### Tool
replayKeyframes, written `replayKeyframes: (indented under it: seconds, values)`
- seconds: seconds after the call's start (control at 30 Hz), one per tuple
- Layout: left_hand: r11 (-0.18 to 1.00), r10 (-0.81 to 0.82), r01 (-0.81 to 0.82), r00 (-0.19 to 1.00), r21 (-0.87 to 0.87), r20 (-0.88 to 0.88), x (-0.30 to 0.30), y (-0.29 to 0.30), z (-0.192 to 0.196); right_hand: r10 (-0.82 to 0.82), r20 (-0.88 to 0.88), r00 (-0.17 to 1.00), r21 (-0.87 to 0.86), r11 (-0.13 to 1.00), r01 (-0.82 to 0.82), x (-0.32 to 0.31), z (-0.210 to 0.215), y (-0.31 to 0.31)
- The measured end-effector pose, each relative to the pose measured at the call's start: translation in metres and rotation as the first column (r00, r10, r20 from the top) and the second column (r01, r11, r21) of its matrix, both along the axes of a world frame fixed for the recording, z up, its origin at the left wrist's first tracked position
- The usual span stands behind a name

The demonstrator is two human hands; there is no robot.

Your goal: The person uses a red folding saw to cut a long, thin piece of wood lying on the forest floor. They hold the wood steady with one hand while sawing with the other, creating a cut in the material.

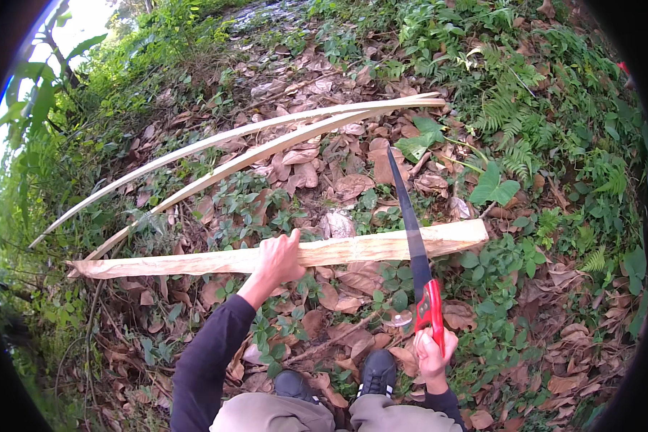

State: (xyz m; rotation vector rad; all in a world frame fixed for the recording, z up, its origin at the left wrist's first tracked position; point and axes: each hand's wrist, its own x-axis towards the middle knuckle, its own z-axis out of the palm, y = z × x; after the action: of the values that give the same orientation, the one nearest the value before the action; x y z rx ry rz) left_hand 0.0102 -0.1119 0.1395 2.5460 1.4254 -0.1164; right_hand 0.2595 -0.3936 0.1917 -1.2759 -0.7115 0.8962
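A pale, rough-hewn wooden plank [187,264] lies across the view in front of my feet. My left hand [279,258] is wrapped over its middle. In my right hand [435,351] is a hand saw [412,237], gripped by its red handle. The dark, tapering blade points away from me and crosses the plank toward its right, wider end. Whether the teeth touch the wood I cannot tell. Left of the blade a faint line runs across the plank.
Two long, thin wooden strips [245,153] lie beyond the plank, meeting at their right ends. Dry brown leaves [353,186], ferns [518,122] and low green plants cover the ground. My dark shoes [379,373] stand just short of the plank. Taller foliage [39,108] rises at the left.
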Motion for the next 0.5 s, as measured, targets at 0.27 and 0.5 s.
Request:
replayKeyframes:
  seconds: [0.27, 0.5]
  values:
    - [0.997, -0.073, 0.073, 0.997, -0.012, 0.003, -0.008, 0.02, -0.046, 0.009, -0.012, 1.0, -0.119, 0.993, -0.01, -0.002, -0.008, -0.021]
    - [0.91, -0.382, 0.355, 0.919, 0.213, 0.099, 0.003, -0.022, -0.085, 0.075, -0.017, 0.997, -0.148, 0.986, -0.077, -0.022, -0.033, -0.011]
